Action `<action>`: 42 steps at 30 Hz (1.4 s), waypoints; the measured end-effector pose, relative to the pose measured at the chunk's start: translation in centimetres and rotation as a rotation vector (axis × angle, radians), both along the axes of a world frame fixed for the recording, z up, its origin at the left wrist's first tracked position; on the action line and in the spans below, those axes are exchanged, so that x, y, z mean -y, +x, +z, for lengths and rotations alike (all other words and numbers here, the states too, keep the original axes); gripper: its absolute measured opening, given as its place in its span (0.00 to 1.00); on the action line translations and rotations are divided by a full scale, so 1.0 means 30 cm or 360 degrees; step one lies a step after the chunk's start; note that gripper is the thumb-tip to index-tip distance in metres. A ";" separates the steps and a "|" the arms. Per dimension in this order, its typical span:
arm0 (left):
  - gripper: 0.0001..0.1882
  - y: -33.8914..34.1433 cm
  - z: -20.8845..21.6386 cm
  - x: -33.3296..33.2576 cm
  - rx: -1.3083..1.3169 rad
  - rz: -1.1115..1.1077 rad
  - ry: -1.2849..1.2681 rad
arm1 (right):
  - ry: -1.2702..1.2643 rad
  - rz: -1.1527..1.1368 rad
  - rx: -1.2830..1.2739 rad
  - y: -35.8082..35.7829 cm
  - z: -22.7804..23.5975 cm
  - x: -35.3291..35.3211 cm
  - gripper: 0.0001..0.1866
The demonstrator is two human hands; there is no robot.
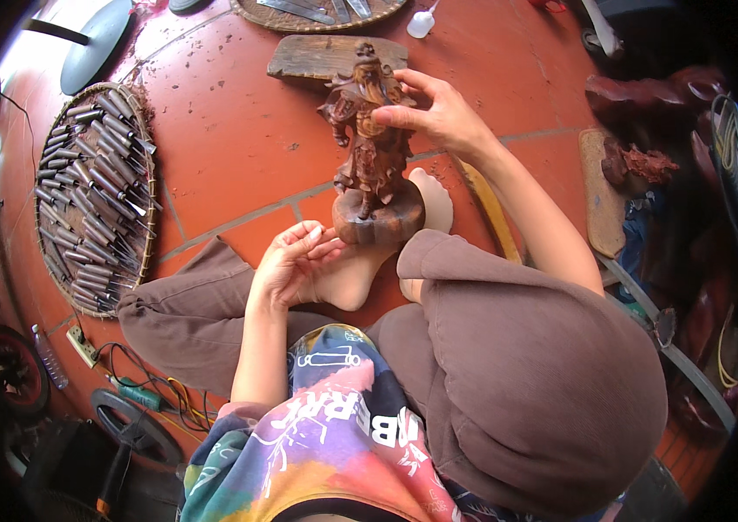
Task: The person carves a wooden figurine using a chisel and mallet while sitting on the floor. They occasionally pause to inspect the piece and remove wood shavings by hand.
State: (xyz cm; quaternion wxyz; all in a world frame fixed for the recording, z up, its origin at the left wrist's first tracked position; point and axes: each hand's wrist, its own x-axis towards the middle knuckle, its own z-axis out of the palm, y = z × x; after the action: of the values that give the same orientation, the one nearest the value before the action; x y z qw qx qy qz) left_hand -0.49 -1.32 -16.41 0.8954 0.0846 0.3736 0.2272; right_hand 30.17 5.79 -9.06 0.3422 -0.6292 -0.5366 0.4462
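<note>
A carved wooden figurine (pixel 370 130), brown and standing on a rounded wooden base (pixel 377 215), is upright in front of me by my bare feet. My right hand (pixel 443 113) grips its upper part from the right, the thumb across its front and a finger behind its shoulder. Low on the left, beside the base, is my left hand (pixel 289 261), palm up. Its thumb and forefinger are pressed together, and whatever may be between them is too small to make out. Behind the figurine lies a worn wooden block (pixel 308 57).
To the left, a woven basket (pixel 63 287) holds many handled carving tools. Another woven tray (pixel 299 22) with flat metal blades lies at the far side, near a small white bottle (pixel 421 23). Cords (pixel 182 396) and a fan-like wheel are at lower left; dark carved wood (pixel 647 96) at right.
</note>
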 end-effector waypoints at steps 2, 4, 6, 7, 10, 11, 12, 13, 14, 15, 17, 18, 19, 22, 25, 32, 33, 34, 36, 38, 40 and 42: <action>0.08 -0.006 -0.008 0.001 -0.0025 0.0021 -0.0006 | 0.0002 -0.0028 0.0022 0.002 -0.006 -0.005 0.51; 0.09 -0.009 -0.013 -0.003 -0.0012 0.0020 0.0021 | -0.0050 -0.0025 -0.0099 0.009 -0.016 -0.013 0.51; 0.09 -0.004 -0.009 -0.007 -0.0005 0.0008 0.0042 | -0.0052 -0.0052 -0.0135 0.014 -0.012 -0.009 0.51; 0.08 -0.007 -0.011 -0.007 0.0000 0.0011 0.0041 | -0.0047 -0.0062 -0.0159 0.012 -0.008 -0.011 0.52; 0.07 -0.012 -0.019 -0.006 0.0009 0.0017 0.0040 | -0.0080 -0.0059 -0.0150 0.005 0.005 -0.011 0.52; 0.06 -0.011 -0.018 -0.005 0.0009 0.0017 0.0039 | -0.0122 -0.0024 -0.0130 0.006 0.011 -0.013 0.53; 0.06 -0.011 -0.017 -0.004 0.0009 0.0016 0.0038 | -0.0164 0.0010 -0.0111 0.010 0.018 -0.017 0.55; 0.06 -0.012 -0.018 -0.004 0.0001 0.0016 0.0039 | -0.0204 0.0044 -0.0094 0.013 0.019 -0.020 0.56; 0.06 -0.012 -0.021 -0.003 -0.0007 0.0015 0.0040 | -0.0155 0.0001 -0.0078 0.013 0.009 -0.019 0.55; 0.06 -0.013 -0.023 -0.003 -0.0015 0.0015 0.0041 | -0.0106 -0.0042 -0.0062 0.010 -0.007 -0.017 0.54; 0.06 -0.012 -0.024 -0.003 -0.0017 0.0011 0.0047 | -0.0061 -0.0076 -0.0057 0.012 -0.022 -0.017 0.52; 0.06 -0.012 -0.025 -0.003 -0.0017 0.0009 0.0050 | -0.0064 -0.0069 -0.0068 0.015 -0.025 -0.019 0.53; 0.07 -0.013 -0.025 -0.003 -0.0017 0.0010 0.0051 | -0.0068 -0.0059 -0.0080 0.015 -0.027 -0.020 0.53; 0.07 -0.015 -0.024 -0.002 -0.0014 0.0013 0.0048 | -0.0056 -0.0049 -0.0116 0.011 -0.023 -0.019 0.53; 0.07 -0.013 -0.019 -0.002 -0.0015 0.0017 0.0040 | -0.0042 -0.0051 -0.0071 0.018 -0.043 -0.026 0.53; 0.07 -0.015 -0.020 -0.003 0.0007 0.0016 0.0027 | -0.0142 0.0038 -0.0184 0.006 0.005 -0.023 0.54; 0.07 -0.014 -0.018 -0.003 0.0008 0.0014 0.0027 | -0.0117 0.0018 -0.0178 0.006 -0.003 -0.025 0.53; 0.07 -0.014 -0.018 -0.004 0.0009 0.0014 0.0028 | -0.0092 -0.0001 -0.0175 0.007 -0.016 -0.028 0.51; 0.07 -0.015 -0.018 -0.003 0.0012 0.0014 0.0030 | -0.0078 -0.0025 -0.0170 0.006 -0.024 -0.029 0.51; 0.07 -0.007 -0.007 -0.002 -0.0013 0.0020 0.0023 | -0.0058 -0.0043 -0.0106 0.014 -0.037 -0.028 0.52; 0.07 -0.008 -0.004 -0.002 -0.0017 0.0020 0.0023 | -0.0081 -0.0028 -0.0089 0.013 -0.030 -0.027 0.53; 0.07 -0.013 -0.008 -0.002 0.0000 0.0015 0.0029 | -0.0149 0.0022 -0.0117 0.002 0.005 -0.023 0.53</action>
State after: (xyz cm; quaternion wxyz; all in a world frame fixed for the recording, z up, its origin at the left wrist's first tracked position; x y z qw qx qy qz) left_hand -0.90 -1.25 -16.66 0.8935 0.0909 0.3718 0.2350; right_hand 30.24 6.47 -8.92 0.3287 -0.6241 -0.5064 0.4959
